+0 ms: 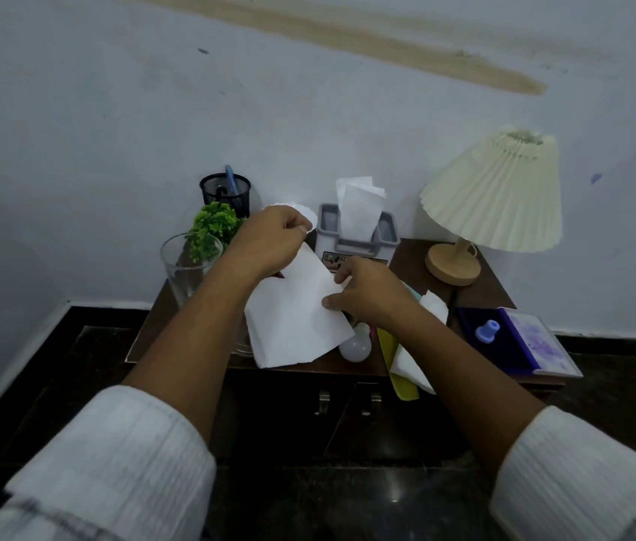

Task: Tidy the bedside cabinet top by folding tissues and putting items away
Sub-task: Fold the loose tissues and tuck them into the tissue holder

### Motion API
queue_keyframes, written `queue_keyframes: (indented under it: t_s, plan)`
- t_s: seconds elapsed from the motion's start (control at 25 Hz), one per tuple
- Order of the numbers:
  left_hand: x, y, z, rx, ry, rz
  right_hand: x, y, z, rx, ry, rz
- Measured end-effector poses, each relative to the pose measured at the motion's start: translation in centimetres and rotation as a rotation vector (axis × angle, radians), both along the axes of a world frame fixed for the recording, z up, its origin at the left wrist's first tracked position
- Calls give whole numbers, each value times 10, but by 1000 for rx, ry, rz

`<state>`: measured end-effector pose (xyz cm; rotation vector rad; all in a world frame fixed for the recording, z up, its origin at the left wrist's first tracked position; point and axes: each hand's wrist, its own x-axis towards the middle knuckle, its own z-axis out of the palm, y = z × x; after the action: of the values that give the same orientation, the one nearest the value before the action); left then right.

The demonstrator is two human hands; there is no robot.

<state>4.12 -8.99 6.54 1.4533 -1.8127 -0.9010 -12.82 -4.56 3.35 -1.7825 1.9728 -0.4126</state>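
L hand point(275, 236): pinches top edge of tissue point(295, 318), centre frame.
R hand point(363, 292): fingers curled, grips tissue's right edge.
Tissue: held over cabinet top point(480, 290), just below tissue box point(355, 240).

The tissue point(293, 318) is thin white paper, matt and softly creased; the tissue box point(328, 232) looks like smooth grey plastic; the pen holder point(224, 191) is black wire mesh; the tumbler point(183, 267) is clear, shiny glass; the lampshade point(500, 193) is pleated cream material, cloth or paper, on a pale smooth wooden base point(452, 263); the surface point(480, 283) is dark wood with a faint sheen; the bulb point(355, 347) is glossy white; the floor point(386, 490) is dark and polished; the sleeves point(121, 454) are ribbed white cloth.
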Motion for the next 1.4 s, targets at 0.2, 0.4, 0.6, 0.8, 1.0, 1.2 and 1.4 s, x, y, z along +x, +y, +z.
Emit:
queue_keyframes:
  t_s: [0.2, 0.4, 0.6, 0.8, 1.0, 1.2, 1.4]
  plan:
    - [10, 5, -3, 32, -28, -111, 0, 4, 8, -107, -234, 2]
    - [9, 12, -7, 82, 64, -265, -17, 21, 33, -408, -438, 132]
    - [4, 8, -10, 76, 337, -242, -43, 25, 43, -567, -661, 77]
    - [-4, 9, -10, 106, 626, -143, -59, 15, 38, -263, -1033, -87]
    - [-16, 12, -7, 117, 762, -68, -60, 18, 24, -254, -1005, -3]
    - [-25, 24, -9, 113, 728, -130, -71, 15, 24, -342, -1067, -63]
    - [-28, 25, -9, 60, 768, -105, -76, 20, 26, -342, -1072, -31]
